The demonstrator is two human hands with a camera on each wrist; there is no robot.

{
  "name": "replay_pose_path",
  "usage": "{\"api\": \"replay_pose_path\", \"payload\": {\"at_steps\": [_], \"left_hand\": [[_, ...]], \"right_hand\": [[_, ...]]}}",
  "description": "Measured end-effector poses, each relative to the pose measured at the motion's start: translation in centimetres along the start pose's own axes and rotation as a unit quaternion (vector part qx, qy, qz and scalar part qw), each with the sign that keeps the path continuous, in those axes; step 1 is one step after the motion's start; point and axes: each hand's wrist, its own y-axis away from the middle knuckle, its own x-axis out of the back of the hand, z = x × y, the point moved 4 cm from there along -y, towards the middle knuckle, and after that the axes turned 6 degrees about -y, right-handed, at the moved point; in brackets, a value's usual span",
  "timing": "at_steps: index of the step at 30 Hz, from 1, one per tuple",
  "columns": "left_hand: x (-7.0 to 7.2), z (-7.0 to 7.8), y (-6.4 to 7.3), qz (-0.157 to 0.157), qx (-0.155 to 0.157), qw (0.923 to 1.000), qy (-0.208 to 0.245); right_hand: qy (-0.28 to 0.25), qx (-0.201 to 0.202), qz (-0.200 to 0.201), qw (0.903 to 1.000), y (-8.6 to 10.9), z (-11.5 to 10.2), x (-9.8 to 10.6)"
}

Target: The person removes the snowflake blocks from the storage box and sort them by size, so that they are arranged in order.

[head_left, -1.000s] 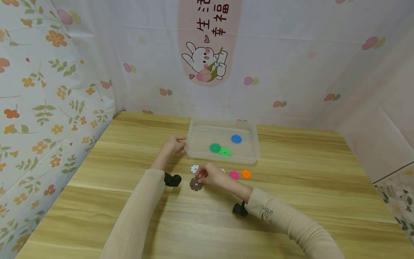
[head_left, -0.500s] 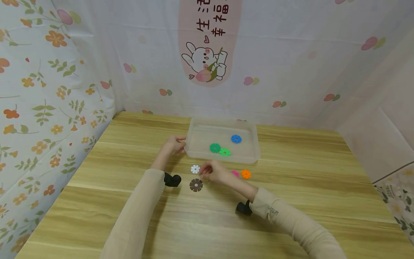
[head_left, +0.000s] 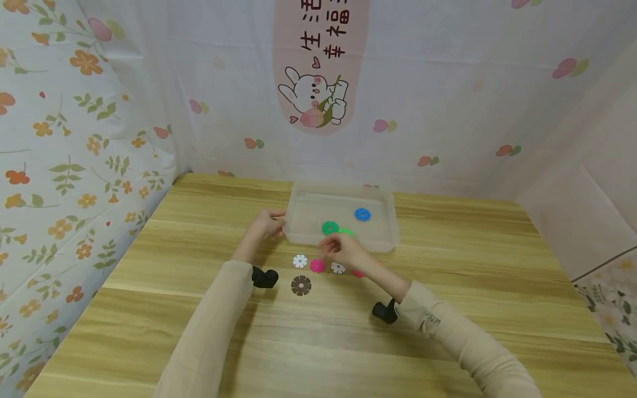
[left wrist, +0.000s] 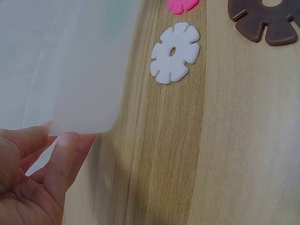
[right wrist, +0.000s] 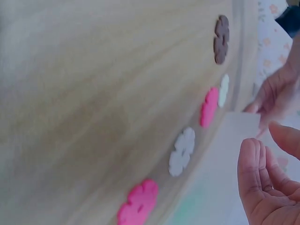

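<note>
My left hand (head_left: 265,224) pinches the near left corner of a translucent plastic box (left wrist: 89,108) between thumb and fingers. My right hand (head_left: 342,250) hovers at the box's near side, thumb and fingers apart and nothing between them in the right wrist view. Below it lies a row of notched plastic discs: a white disc (head_left: 299,261), a pink disc (head_left: 317,266), another white disc (head_left: 338,268) and a second pink disc (right wrist: 138,206). My right forearm partly covers the row's right end in the head view. A larger brown disc (head_left: 301,285) lies nearer me.
Inside the box are a dark green disc (head_left: 330,228), a light green disc (head_left: 346,232) partly behind my right hand, and a blue disc (head_left: 363,214). The wooden table (head_left: 473,287) meets a printed cloth backdrop (head_left: 438,110) behind the box.
My right hand has left the brown disc and moved up and right to the box's near edge. The pink and white discs beneath it have come into view. My left hand stays put.
</note>
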Motion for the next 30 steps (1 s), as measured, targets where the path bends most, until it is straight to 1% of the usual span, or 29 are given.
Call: {"api": "replay_pose_path", "payload": {"at_steps": [2,3,5,6,7,9,12,13,14,15,16,20,21,22,23,25,26,28,29,30], "left_hand": [[0.0,0.7,1.1,-0.003,-0.002,1.0,-0.001],[-0.1,1.4,2.0,-0.001,0.006,0.9999,-0.009],[-0.2,2.3,3.3,0.003,0.011,0.9999,-0.012],[-0.3,3.1,4.6,0.002,0.013,0.9998,-0.012],[-0.4,3.4,5.0,0.004,0.017,0.9998,-0.01],[-0.4,3.4,5.0,0.005,0.017,0.9998,-0.007],[-0.4,2.6,4.0,0.003,0.015,0.9999,-0.001],[-0.3,1.9,2.8,0.003,0.011,0.9999,0.0],[-0.3,1.6,2.4,0.004,0.009,1.0,-0.001],[-0.3,1.6,2.5,0.007,0.016,0.9998,-0.009],[-0.2,1.1,1.8,0.001,0.005,1.0,-0.001],[-0.2,-0.1,0.2,-0.005,0.001,0.9999,0.012],[-0.1,-0.6,-0.4,-0.01,-0.007,0.9997,0.022],[-0.1,-1.0,-1.0,-0.011,-0.007,0.9994,0.031],[-0.2,-1.0,-1.0,-0.007,0.006,0.9997,0.024],[-0.1,-1.4,-1.5,-0.006,0.002,0.9995,0.032],[-0.2,-1.1,-1.2,-0.007,0.004,0.9996,0.028],[-0.1,-1.0,-1.1,-0.005,0.003,0.9995,0.03],[-0.2,0.1,0.4,-0.008,0.001,0.9996,0.027],[-0.1,0.1,0.5,-0.009,-0.002,0.9995,0.03]], "right_hand": [[-0.001,-0.007,0.009,0.9999,0.0,0.0,0.5],[-0.003,-0.014,0.012,0.9998,0.0,0.0,0.7],[-0.007,-0.023,0.019,0.9995,-0.1,0.1,1.2],[-0.011,-0.03,0.022,0.9992,-0.2,0.2,1.4],[-0.015,-0.035,0.024,0.999,-0.2,0.2,1.7],[-0.017,-0.035,0.03,0.9988,-0.3,0.3,2.2],[-0.032,-0.039,0.036,0.9981,-0.5,0.5,2.9],[-0.037,-0.042,0.037,0.9978,-0.6,0.6,3.1],[-0.043,-0.042,0.038,0.9975,-0.7,0.7,3.4],[-0.052,-0.046,0.038,0.9969,-0.8,0.8,3.6],[-0.059,-0.049,0.038,0.9963,-0.8,0.9,3.9],[-0.077,-0.07,0.05,0.9933,-1.2,1.7,5.0],[-0.081,-0.076,0.054,0.9924,-1.3,1.9,5.3],[-0.085,-0.081,0.058,0.9914,-1.4,2.2,5.5],[-0.089,-0.086,0.062,0.9904,-1.6,2.4,5.8],[-0.098,-0.091,0.066,0.9888,-1.8,2.8,6.2],[-0.102,-0.093,0.067,0.9882,-1.9,2.9,6.4],[-0.103,-0.095,0.07,0.9876,-2.0,3.1,6.8],[-0.104,-0.097,0.072,0.9873,-2.1,3.2,7.0],[-0.101,-0.097,0.073,0.9874,-2.1,3.2,7.1]]}}
